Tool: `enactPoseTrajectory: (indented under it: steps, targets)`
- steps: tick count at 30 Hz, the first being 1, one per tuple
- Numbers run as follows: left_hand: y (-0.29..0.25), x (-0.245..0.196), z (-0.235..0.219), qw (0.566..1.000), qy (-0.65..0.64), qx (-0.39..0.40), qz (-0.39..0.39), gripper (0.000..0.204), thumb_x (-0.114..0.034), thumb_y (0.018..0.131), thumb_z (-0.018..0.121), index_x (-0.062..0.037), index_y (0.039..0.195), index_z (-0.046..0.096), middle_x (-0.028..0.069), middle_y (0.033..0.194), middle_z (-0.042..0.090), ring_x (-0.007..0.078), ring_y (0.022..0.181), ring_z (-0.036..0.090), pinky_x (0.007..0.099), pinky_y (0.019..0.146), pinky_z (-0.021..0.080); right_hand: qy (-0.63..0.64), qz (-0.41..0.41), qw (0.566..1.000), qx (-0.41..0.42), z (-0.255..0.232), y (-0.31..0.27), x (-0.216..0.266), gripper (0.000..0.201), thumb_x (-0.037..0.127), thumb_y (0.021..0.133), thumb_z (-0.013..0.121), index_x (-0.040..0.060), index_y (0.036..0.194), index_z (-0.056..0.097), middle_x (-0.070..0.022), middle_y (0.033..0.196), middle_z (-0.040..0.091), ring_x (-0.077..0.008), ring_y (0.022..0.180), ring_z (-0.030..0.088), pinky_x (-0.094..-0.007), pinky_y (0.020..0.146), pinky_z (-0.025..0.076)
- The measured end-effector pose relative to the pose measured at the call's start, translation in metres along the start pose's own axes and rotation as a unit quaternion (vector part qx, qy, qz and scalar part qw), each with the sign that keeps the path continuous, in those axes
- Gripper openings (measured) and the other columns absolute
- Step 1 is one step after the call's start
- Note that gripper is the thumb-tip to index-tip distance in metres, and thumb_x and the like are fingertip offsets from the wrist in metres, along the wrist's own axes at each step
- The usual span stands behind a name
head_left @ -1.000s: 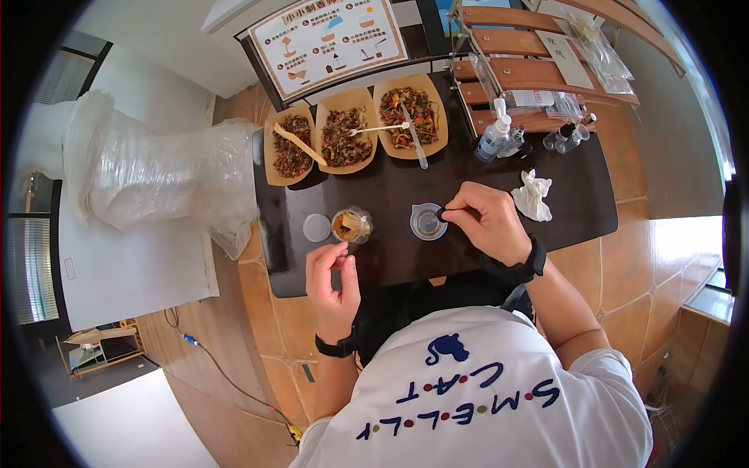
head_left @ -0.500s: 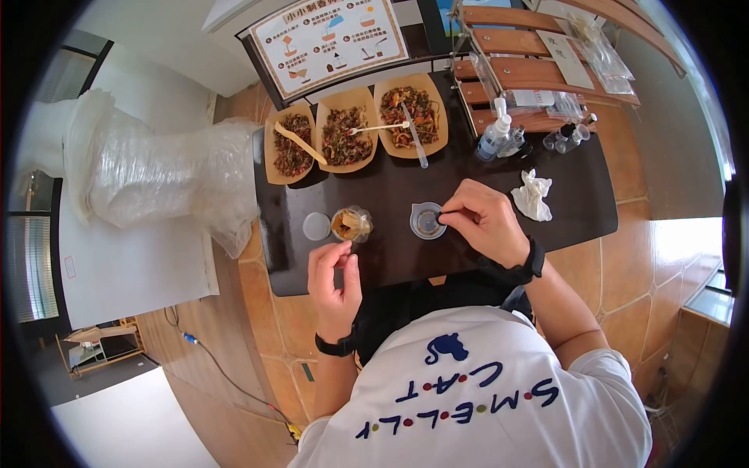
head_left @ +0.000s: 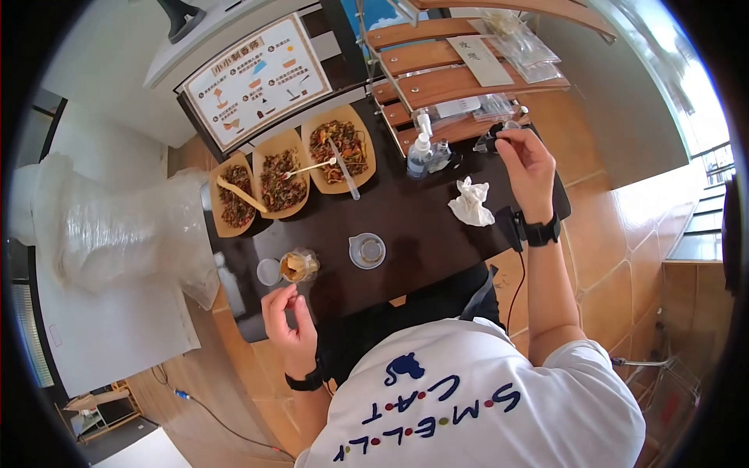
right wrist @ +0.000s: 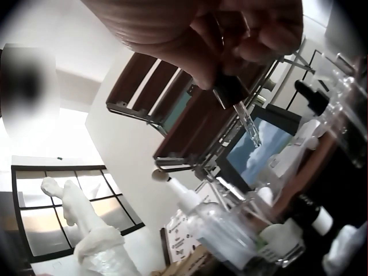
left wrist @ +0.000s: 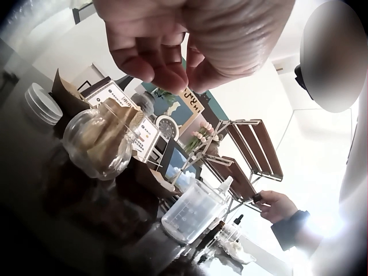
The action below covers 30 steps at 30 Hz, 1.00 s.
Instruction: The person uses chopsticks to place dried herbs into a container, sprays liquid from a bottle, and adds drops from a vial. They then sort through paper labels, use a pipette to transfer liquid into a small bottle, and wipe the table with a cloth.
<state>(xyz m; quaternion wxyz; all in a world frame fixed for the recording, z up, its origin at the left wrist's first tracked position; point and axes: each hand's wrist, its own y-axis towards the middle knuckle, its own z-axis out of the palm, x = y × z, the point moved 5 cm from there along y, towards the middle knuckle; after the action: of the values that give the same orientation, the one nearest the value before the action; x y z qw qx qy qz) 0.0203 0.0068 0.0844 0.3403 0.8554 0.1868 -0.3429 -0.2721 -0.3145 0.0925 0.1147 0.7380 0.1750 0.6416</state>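
My right hand (head_left: 532,173) is raised over the table's back right corner, by the small dark bottles (head_left: 490,141). It pinches the black cap of a dropper (right wrist: 232,92), whose clear glass tube points down in the right wrist view. Near the front left, my left hand (head_left: 290,331) hovers with loosely bent fingers and holds nothing. Just beyond its fingertips stands a clear jar (left wrist: 95,150) with folded brown pieces inside. A white round lid (head_left: 269,271) lies left of the jar. To the right, a translucent measuring cup (head_left: 367,251) stands on the dark table.
Three paper trays (head_left: 221,228) of dried plant bits line the back left, with sticks laid across them. A pump bottle (head_left: 420,158) stands near the slatted wooden shelf (head_left: 452,84). Crumpled tissue (head_left: 471,202) lies on the right, and an instruction board (head_left: 256,82) stands behind.
My right hand has moved from over the measuring cup to the back right, carrying the dropper. The head view has turned right. The left hand stays by the jar.
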Motion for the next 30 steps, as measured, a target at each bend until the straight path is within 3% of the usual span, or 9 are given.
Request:
enactPoseTrajectory:
  steps: [3, 6, 8, 12, 18, 20, 24, 28, 30]
  targets:
    - [0.003, -0.003, 0.002, 1.0, 0.002, 0.002, 0.005, 0.019, 0.004, 0.092, 0.065, 0.0007, 0.111, 0.066, 0.0122, 0.103, 0.062, 0.0199, 0.083, 0.061, 0.0295, 0.074, 0.051, -0.069, -0.009, 0.997, 0.028, 0.0, 0.004, -0.014, 0.01, 0.002, 0.09, 0.072, -0.0003, 0.1, 0.07, 0.0003, 0.082, 0.06, -0.0061, 0.072, 0.056, -0.0214, 0.065, 0.045]
    - [0.002, -0.005, 0.002, 1.0, 0.004, 0.002, 0.01, 0.019, 0.004, 0.092, 0.065, 0.0008, 0.111, 0.066, 0.0122, 0.103, 0.062, 0.0197, 0.083, 0.061, 0.0294, 0.074, 0.051, -0.061, -0.016, 0.998, 0.024, 0.01, 0.002, -0.017, 0.012, 0.003, 0.089, 0.073, 0.0015, 0.101, 0.071, -0.0027, 0.081, 0.061, -0.0092, 0.069, 0.056, -0.0241, 0.063, 0.045]
    - [0.001, -0.005, 0.001, 1.0, 0.004, 0.002, 0.014, 0.019, 0.003, 0.092, 0.065, 0.0008, 0.111, 0.066, 0.0121, 0.104, 0.062, 0.0196, 0.083, 0.061, 0.0294, 0.074, 0.051, -0.142, -0.029, 0.989, 0.04, 0.016, 0.002, -0.016, 0.013, 0.006, 0.088, 0.073, 0.0026, 0.1, 0.071, -0.0059, 0.081, 0.061, -0.0146, 0.067, 0.058, -0.0273, 0.062, 0.046]
    - [-0.003, 0.0, -0.002, 1.0, 0.011, -0.004, 0.006, 0.019, 0.002, 0.093, 0.065, 0.0004, 0.111, 0.066, 0.0121, 0.104, 0.063, 0.0196, 0.083, 0.061, 0.0293, 0.074, 0.051, -0.17, -0.036, 0.984, 0.039, 0.023, 0.001, -0.017, 0.014, 0.009, 0.086, 0.074, 0.0034, 0.099, 0.07, -0.0076, 0.083, 0.061, -0.0199, 0.067, 0.06, -0.03, 0.063, 0.048]
    - [-0.001, -0.004, 0.002, 1.0, 0.015, -0.008, -0.006, 0.02, 0.004, 0.092, 0.065, -0.0001, 0.111, 0.066, 0.0126, 0.103, 0.063, 0.0201, 0.083, 0.061, 0.0303, 0.075, 0.051, -0.263, -0.093, 0.958, 0.073, 0.035, 0.002, -0.018, 0.015, 0.015, 0.086, 0.074, 0.0063, 0.097, 0.07, -0.0096, 0.086, 0.064, -0.0289, 0.073, 0.064, -0.0375, 0.065, 0.051]
    - [0.002, -0.009, 0.0, 1.0, 0.021, -0.01, -0.004, 0.022, 0.007, 0.09, 0.065, -0.0004, 0.11, 0.067, 0.0129, 0.101, 0.063, 0.0203, 0.083, 0.061, 0.0305, 0.075, 0.052, -0.308, -0.093, 0.942, 0.091, 0.033, 0.0, -0.042, 0.018, 0.019, 0.086, 0.075, 0.0073, 0.1, 0.07, -0.0099, 0.086, 0.065, -0.0303, 0.074, 0.065, -0.0392, 0.065, 0.052]
    - [0.004, -0.002, -0.007, 0.999, 0.013, 0.002, -0.03, 0.02, 0.005, 0.094, 0.061, 0.001, 0.114, 0.064, 0.0112, 0.106, 0.062, 0.0185, 0.091, 0.061, 0.0291, 0.081, 0.051, -0.244, -0.086, 0.963, 0.076, 0.023, -0.001, -0.018, 0.022, 0.013, 0.088, 0.076, 0.0068, 0.108, 0.07, -0.008, 0.08, 0.061, -0.02, 0.065, 0.058, -0.031, 0.061, 0.048]
    - [0.001, 0.007, -0.013, 0.999, -0.013, -0.004, -0.041, 0.021, 0.003, 0.096, 0.06, 0.0003, 0.116, 0.063, 0.0094, 0.107, 0.06, 0.0168, 0.092, 0.06, 0.028, 0.082, 0.05, -0.135, -0.054, 0.987, 0.061, 0.011, -0.006, -0.004, 0.02, -0.001, 0.092, 0.07, 0.0015, 0.112, 0.07, -0.002, 0.085, 0.059, -0.006, 0.072, 0.054, -0.0212, 0.064, 0.045]
    - [0.002, 0.007, -0.007, 0.999, -0.029, 0.0, -0.042, 0.021, 0.003, 0.096, 0.06, 0.0, 0.117, 0.063, 0.009, 0.108, 0.06, 0.0164, 0.093, 0.059, 0.0276, 0.082, 0.05, -0.128, -0.058, 0.988, 0.06, 0.012, -0.01, 0.008, 0.021, -0.001, 0.092, 0.07, 0.0016, 0.112, 0.07, -0.0021, 0.085, 0.06, -0.006, 0.071, 0.054, -0.021, 0.064, 0.045]
